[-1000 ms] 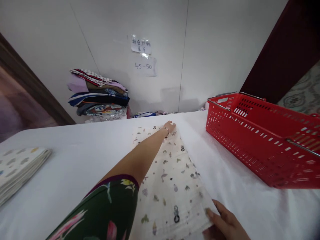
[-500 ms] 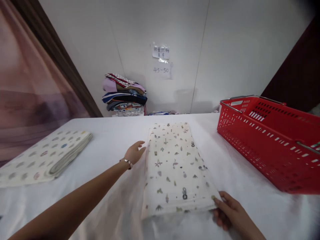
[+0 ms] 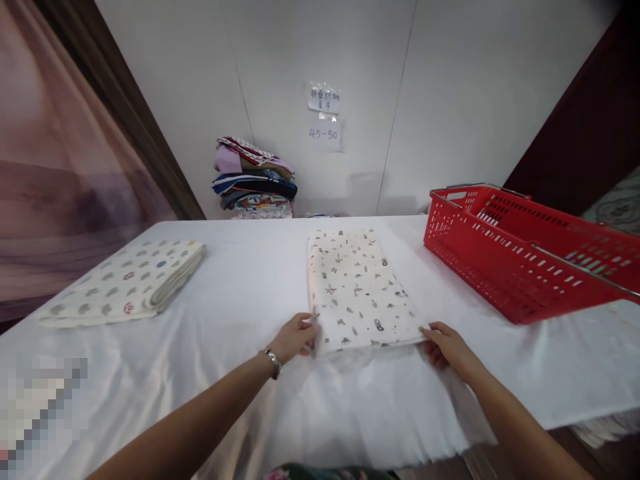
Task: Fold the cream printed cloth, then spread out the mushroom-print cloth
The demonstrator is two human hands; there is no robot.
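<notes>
A white folded cloth (image 3: 360, 293) with small starfish and plant prints lies lengthwise in the middle of the table. My left hand (image 3: 296, 335), wearing a silver bracelet, has its fingers closed at the cloth's left edge close to the near corner. At the near right corner, my right hand (image 3: 446, 345) pinches the cloth between thumb and fingers. Off to the left lies another folded cloth (image 3: 125, 283), thick and cream, with grey, red and blue motifs.
A red plastic basket (image 3: 510, 267) with metal handles stands on the right of the white-covered table (image 3: 240, 267). Behind the table's far edge is a stack of folded fabrics (image 3: 255, 180) against the wall. A pink curtain (image 3: 75, 167) hangs at the left.
My left hand has come nearer, down the cloth's left edge, and its spread fingers have closed there. My right hand still holds the right corner. The view has shifted.
</notes>
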